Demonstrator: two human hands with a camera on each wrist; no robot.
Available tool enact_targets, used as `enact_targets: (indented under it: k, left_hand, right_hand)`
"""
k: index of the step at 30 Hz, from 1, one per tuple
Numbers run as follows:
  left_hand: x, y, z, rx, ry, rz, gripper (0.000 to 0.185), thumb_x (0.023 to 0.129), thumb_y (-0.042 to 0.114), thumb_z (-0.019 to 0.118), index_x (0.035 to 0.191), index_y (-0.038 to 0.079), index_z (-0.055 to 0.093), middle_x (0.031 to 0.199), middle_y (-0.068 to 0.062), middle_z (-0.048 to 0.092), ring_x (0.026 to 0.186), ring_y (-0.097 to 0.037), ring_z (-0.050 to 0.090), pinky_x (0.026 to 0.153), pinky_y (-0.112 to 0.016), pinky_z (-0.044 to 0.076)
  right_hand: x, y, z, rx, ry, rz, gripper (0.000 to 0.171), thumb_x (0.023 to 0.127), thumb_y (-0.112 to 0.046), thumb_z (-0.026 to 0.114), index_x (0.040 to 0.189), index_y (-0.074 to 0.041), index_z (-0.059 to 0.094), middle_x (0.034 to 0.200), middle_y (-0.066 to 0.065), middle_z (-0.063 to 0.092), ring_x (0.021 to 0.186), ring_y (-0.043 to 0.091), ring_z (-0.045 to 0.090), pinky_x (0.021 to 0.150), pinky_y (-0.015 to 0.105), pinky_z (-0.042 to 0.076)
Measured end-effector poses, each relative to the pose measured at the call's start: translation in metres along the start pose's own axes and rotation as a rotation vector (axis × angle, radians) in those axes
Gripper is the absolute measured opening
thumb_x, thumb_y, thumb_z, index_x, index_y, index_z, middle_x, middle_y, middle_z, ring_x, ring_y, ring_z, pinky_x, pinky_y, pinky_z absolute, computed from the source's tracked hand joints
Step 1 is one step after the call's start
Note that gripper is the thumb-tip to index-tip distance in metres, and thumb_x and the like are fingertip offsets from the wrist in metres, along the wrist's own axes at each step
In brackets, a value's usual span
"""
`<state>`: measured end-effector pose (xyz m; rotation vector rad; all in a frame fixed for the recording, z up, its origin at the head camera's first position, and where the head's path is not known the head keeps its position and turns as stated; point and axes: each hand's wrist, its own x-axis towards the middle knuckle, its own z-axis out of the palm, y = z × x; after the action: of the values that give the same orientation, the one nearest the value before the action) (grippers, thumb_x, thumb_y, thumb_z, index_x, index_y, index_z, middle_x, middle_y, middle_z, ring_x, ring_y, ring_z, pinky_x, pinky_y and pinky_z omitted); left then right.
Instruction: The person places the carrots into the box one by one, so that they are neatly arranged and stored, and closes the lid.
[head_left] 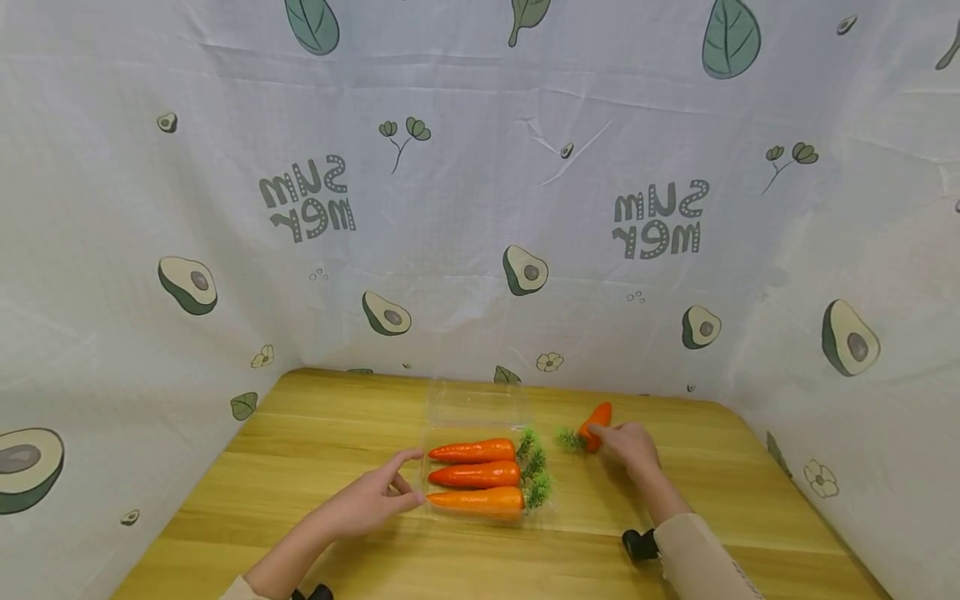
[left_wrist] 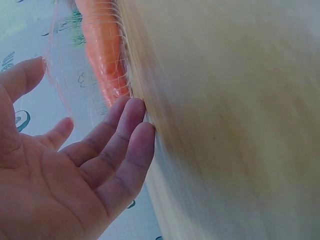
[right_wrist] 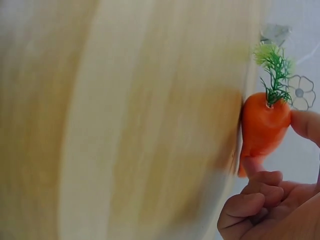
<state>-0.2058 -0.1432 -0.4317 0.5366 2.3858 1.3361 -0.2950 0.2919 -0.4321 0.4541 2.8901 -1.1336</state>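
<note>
An open clear plastic box [head_left: 480, 406] lies on the table, its lid folded back. Inside lie three orange toy carrots [head_left: 476, 476], side by side, tips to the left and green tops to the right. My left hand [head_left: 375, 497] is at the box's left end, loosely spread fingers touching its edge. Through the ridged wall a carrot [left_wrist: 102, 50] shows in the left wrist view. To the right of the box, a shorter, stubby carrot [right_wrist: 265, 125] with a green sprig rests on the table. My right hand [head_left: 632, 446] pinches it between thumb and finger.
The wooden table [head_left: 337, 417] has a printed fabric curtain [head_left: 465, 208] hanging behind it and along both sides. Black wrist straps [head_left: 640, 546] show near the sleeves.
</note>
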Motion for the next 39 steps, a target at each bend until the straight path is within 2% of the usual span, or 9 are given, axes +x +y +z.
enact_targets:
  k: [14,28,33,36,39]
  left_hand:
    - [-0.001,0.000,0.001,0.011,0.002,-0.002,0.070,0.100,0.043,0.062,0.158,0.020,0.030,0.109,-0.006,0.063,0.098,-0.021,0.064,0.074,-0.041,0.051]
    - [0.000,-0.001,0.000,0.013,0.000,0.005,0.070,0.100,0.042,0.062,0.158,0.021,0.029,0.109,-0.006,0.063,0.095,-0.021,0.065,0.071,-0.040,0.051]
    - [0.000,-0.001,0.000,0.021,-0.001,0.006,0.070,0.100,0.043,0.062,0.158,0.020,0.029,0.108,-0.006,0.063,0.096,-0.021,0.065,0.072,-0.040,0.051]
    - [0.000,-0.001,0.000,0.017,-0.001,0.005,0.070,0.100,0.043,0.062,0.158,0.020,0.029,0.107,-0.006,0.063,0.097,-0.021,0.065,0.072,-0.040,0.051]
    - [-0.001,0.000,0.000,0.013,0.000,0.004,0.070,0.100,0.042,0.062,0.158,0.019,0.030,0.107,-0.006,0.063,0.097,-0.021,0.065,0.073,-0.041,0.051]
  right_hand:
    - [0.000,0.000,0.006,0.005,-0.003,-0.019,0.056,0.087,-0.049,0.068,0.052,-0.018,0.037,0.052,-0.007,0.024,0.051,0.012,0.025,0.051,0.029,0.025]
    - [-0.002,0.002,-0.001,0.010,-0.012,-0.003,0.055,0.087,-0.048,0.069,0.053,-0.020,0.036,0.054,-0.006,0.025,0.052,0.013,0.027,0.052,0.029,0.026]
    - [-0.004,0.001,-0.004,-0.037,-0.005,-0.019,0.051,0.088,-0.048,0.068,0.055,-0.016,0.045,0.054,-0.005,0.030,0.052,0.013,0.031,0.052,0.029,0.027]
    - [-0.006,-0.001,-0.007,-0.078,0.010,-0.042,0.045,0.089,-0.045,0.067,0.073,-0.004,0.064,0.065,0.003,0.051,0.061,0.018,0.045,0.056,0.030,0.036]
    - [-0.007,-0.003,-0.010,-0.119,0.029,-0.074,0.048,0.091,-0.041,0.066,0.104,0.005,0.069,0.093,0.017,0.067,0.079,0.027,0.059,0.068,0.038,0.048]
